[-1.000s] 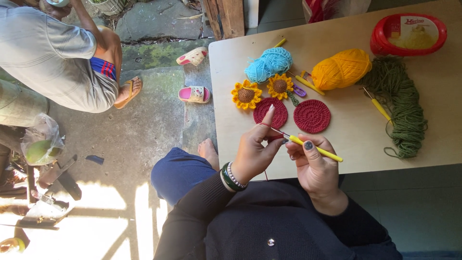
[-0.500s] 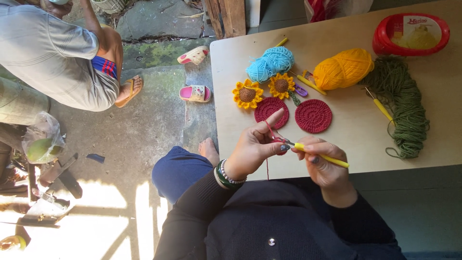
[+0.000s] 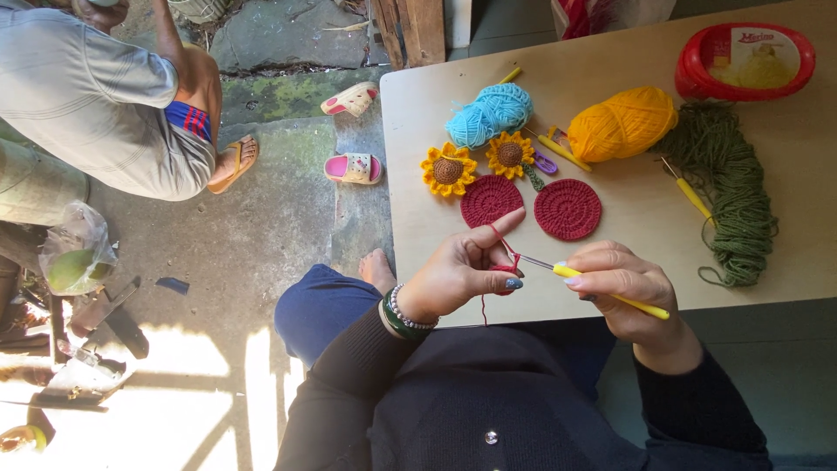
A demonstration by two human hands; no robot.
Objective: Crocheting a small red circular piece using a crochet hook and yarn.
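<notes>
Yarn, red, thin and limp, looks light and needs pinching close to the stitch, and in the head view it sits at the table edge, pinched in the left hand, its forefinger raised, while the right hand grips a yellow hook just beside it.

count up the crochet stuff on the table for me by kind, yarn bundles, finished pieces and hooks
Yarn bundles: 3 (blue, orange, green)
Sunflowers: 2
Red rounds: 2
Yellow-handled hooks lying on the table: 2
Total: 9
</notes>
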